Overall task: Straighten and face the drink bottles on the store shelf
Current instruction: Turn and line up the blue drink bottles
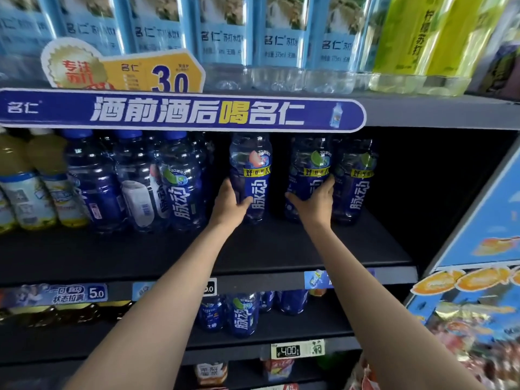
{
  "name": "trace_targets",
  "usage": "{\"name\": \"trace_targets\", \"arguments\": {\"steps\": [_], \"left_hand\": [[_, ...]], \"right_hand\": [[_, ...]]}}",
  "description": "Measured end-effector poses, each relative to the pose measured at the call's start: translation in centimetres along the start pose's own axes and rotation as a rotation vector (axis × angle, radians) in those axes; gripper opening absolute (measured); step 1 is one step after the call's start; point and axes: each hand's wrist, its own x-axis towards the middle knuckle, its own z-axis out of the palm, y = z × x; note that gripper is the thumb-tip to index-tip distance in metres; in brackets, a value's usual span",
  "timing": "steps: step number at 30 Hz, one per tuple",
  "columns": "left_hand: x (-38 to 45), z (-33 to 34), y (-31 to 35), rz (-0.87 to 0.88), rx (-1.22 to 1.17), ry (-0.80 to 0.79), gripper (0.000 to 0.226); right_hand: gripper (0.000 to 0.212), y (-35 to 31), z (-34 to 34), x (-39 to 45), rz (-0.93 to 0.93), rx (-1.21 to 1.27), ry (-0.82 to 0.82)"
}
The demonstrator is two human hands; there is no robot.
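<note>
Left hand [231, 202]: grips the peach-label blue bottle [251, 175], frame centre.
Right hand [315, 199]: grips the lime-label blue bottle [308, 167] beside it.
Shelf [281, 249]: dark, both bottles upright.

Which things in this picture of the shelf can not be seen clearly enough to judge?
Head view only:
- Caps of the two gripped blue bottles: hidden behind the blue banner.
- Price tag: first digit covered by the left forearm.
- Upper shelf bottles: tops cut off by the frame edge.
</note>
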Motion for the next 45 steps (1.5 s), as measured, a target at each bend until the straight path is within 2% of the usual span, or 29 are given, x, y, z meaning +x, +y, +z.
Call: {"name": "trace_targets", "arguments": {"steps": [4, 7, 10, 12, 13, 14, 16, 18, 20, 24, 27, 29, 32, 34, 39, 42, 44, 45], "left_hand": [[1.3, -0.3, -0.3, -0.033, 0.005, -0.039, 0.055], [1.4, 0.0, -0.3, -0.042, -0.001, -0.035, 0.058], [-0.3, 0.7, -0.7, -0.002, 0.091, 0.138, 0.058], [-2.5, 0.8, -0.8, 0.116, 0.123, 0.288, 0.055], [-3.5, 0.8, -0.9, 0.208, 0.110, 0.281, 0.055], [-4.4, 0.7, -1.0, 0.289, 0.093, 0.215, 0.057], [-6.1, 0.4, -0.9, 0.348, 0.050, -0.037, 0.073], [-7.4, -0.2, -0.9, 0.284, 0.044, -0.276, 0.090], [-8.3, -0.9, -0.7, 0.212, 0.005, -0.375, 0.094], [-9.8, -2.1, 0.3, 0.135, -0.070, -0.357, 0.086], [-11.0, -3.4, 0.6, 0.100, -0.133, -0.393, 0.085], [-11.7, -4.7, 0.5, 0.039, -0.209, -0.481, 0.082], [-13.0, -7.6, 0.9, -0.121, -0.413, -0.632, 0.063], [-14.0, -9.3, 1.5, -0.208, -0.540, -0.672, 0.054], [-16.6, -12.3, 2.6, -0.282, -0.620, -0.569, 0.012], [-17.2, -14.2, 2.8, -0.266, -0.682, -0.557, 0.010], [-17.5, -15.1, 3.0, -0.243, -0.623, -0.536, 0.007], [-17.6, -15.3, 3.2, -0.207, -0.525, -0.494, 0.009]], "right_hand": [[0.101, 0.4, 1.0, 0.4, 0.060, 0.011, 0.024], [0.098, 0.8, 1.1, 0.6, 0.052, -0.073, 0.023], [0.103, 0.5, 0.4, 0.4, 0.052, -0.172, -0.019], [0.102, -0.1, -0.3, -0.5, 0.039, -0.233, -0.028], [0.101, -0.3, -0.6, -1.3, 0.024, -0.262, -0.037], [0.100, -0.7, -1.0, -2.2, 0.008, -0.283, -0.054], [0.097, -1.2, -1.7, -4.4, -0.024, -0.284, -0.107], [0.091, -1.8, -2.5, -6.4, -0.058, -0.208, -0.171], [0.087, -2.8, -3.5, -7.7, -0.072, -0.066, -0.241], [0.076, -4.9, -4.4, -9.0, -0.183, 0.013, -0.276], [0.077, -5.8, -4.7, -10.4, -0.190, 0.009, -0.252], [0.075, -6.4, -5.3, -11.4, -0.139, 0.073, -0.274], [0.076, -7.1, -5.7, -13.0, -0.020, 0.257, -0.356], [0.075, -7.6, -5.8, -13.9, 0.063, 0.335, -0.387], [0.054, -9.1, -7.2, -14.7, 0.173, 0.444, -0.536], [0.034, -9.6, -7.9, -15.4, 0.200, 0.628, -0.599], [0.035, -10.3, -7.9, -16.1, 0.137, 0.623, -0.623], [0.041, -10.8, -7.8, -16.3, 0.095, 0.573, -0.620]]}}
